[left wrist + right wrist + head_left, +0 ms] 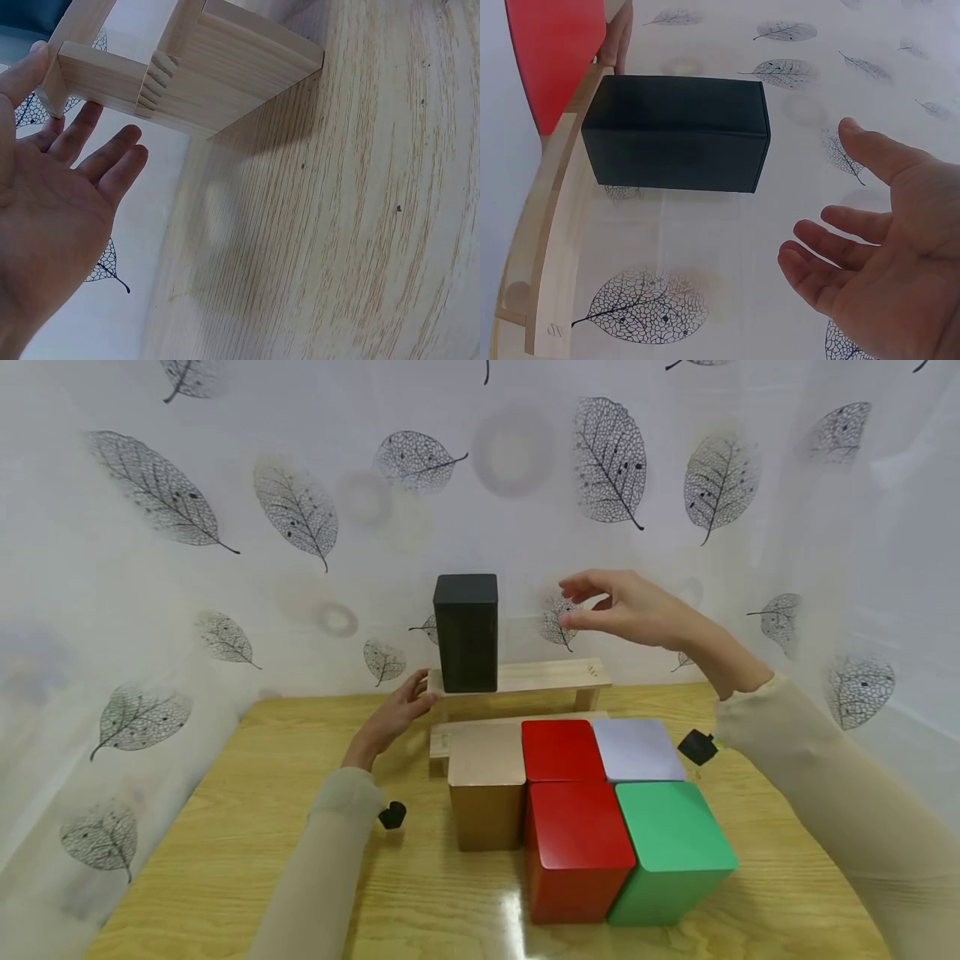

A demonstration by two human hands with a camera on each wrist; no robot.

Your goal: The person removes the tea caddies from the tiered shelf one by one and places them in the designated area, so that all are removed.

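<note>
A black rectangular canister (468, 639) stands upright near the left end of the upper board of a two-step wooden stand (551, 675). At that end, my left hand (393, 717) holds the board's edge. In the left wrist view its thumb (30, 71) lies against one side of the wood, with fingertips on the other. My right hand (633, 610) hangs in the air to the right of the canister, apart from it. Its fingers are loosely bent and hold nothing, as the right wrist view of the hand (885, 247) also shows.
In front of the stand are a gold canister (487, 760), two red canisters (562, 752), a white one (641, 750) and a green one (675, 827), grouped closely. They stand on a wood-grain table (247, 827). A leaf-patterned curtain (465, 527) hangs behind.
</note>
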